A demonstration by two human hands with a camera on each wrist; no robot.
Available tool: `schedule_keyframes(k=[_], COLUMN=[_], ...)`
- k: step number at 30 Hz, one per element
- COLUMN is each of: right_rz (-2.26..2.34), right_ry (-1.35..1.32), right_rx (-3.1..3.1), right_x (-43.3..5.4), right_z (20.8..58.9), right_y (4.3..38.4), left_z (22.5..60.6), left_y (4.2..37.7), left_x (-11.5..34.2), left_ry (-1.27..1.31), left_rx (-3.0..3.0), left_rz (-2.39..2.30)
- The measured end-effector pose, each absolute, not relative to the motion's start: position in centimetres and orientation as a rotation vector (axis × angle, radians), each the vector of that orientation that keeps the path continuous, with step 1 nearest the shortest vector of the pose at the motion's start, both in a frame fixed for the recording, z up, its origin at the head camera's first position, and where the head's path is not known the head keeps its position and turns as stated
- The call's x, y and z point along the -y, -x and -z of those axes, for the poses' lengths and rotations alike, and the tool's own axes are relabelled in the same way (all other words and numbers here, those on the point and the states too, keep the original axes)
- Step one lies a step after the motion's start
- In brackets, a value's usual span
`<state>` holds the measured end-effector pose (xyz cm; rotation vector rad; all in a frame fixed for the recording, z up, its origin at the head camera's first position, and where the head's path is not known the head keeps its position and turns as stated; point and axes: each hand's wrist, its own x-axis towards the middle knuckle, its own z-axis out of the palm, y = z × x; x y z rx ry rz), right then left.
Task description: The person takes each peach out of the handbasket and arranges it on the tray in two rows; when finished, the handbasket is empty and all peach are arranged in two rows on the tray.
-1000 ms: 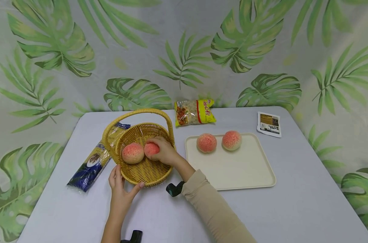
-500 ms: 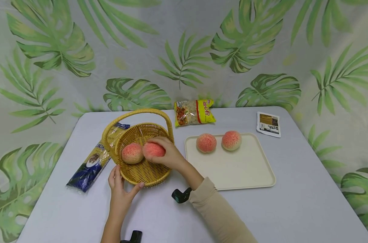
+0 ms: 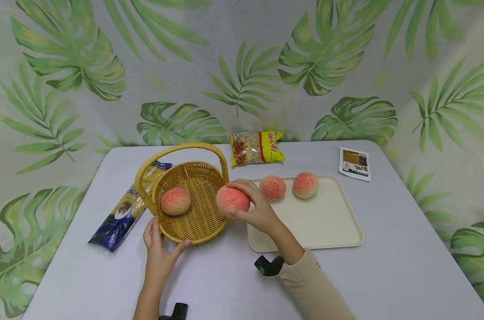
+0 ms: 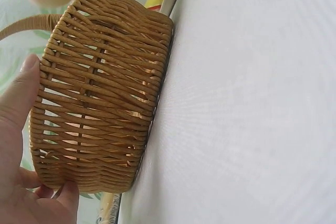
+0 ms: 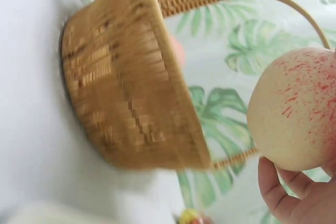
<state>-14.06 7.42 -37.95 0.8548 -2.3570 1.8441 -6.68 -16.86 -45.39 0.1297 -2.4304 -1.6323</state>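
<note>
My right hand [image 3: 259, 211] holds a pink-red peach [image 3: 232, 200] with thumb and fingers, above the right rim of the wicker basket [image 3: 200, 233]. In the right wrist view that peach [image 5: 294, 111] hangs higher than the basket, its pale side showing. With thumb and fingers at the near left rim, my left hand [image 3: 160, 249] steadies the basket, which stands on the table. Another peach [image 3: 176, 202] lies inside on the left. Two more peaches, one on the left [image 3: 272, 188] and one on the right [image 3: 305, 185], sit at the back of the cream tray [image 3: 306, 226].
Partly behind the basket lies a long blue-and-gold packet [image 3: 122, 213]. A yellow food bag [image 3: 255, 148] is at the back of the table, and a small white pouch [image 3: 354, 164] lies at the back right. The basket's tall handle [image 3: 186, 146] arches over its far side.
My right hand has lifted the peach out of the basket and carried it rightward past the rim towards the tray. The left hand and the basket have stayed put.
</note>
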Motion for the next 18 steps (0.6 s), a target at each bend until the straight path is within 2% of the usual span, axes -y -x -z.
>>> schedule_keyframes(k=[6,18], right_rz=[-1.786,-1.711], right_ry=[-0.737,-0.523], right_rx=[2.423,2.538], right_x=[-11.3,-15.6], right_z=[39.1,42.9], right_y=[13.4,12.1], left_z=[47.5,47.9], left_y=[7.2,7.2], left_x=[17.6,17.8], left_ry=[-0.13,-0.125], left_rx=[2.441,2.435], left_rz=[1.601,1.591])
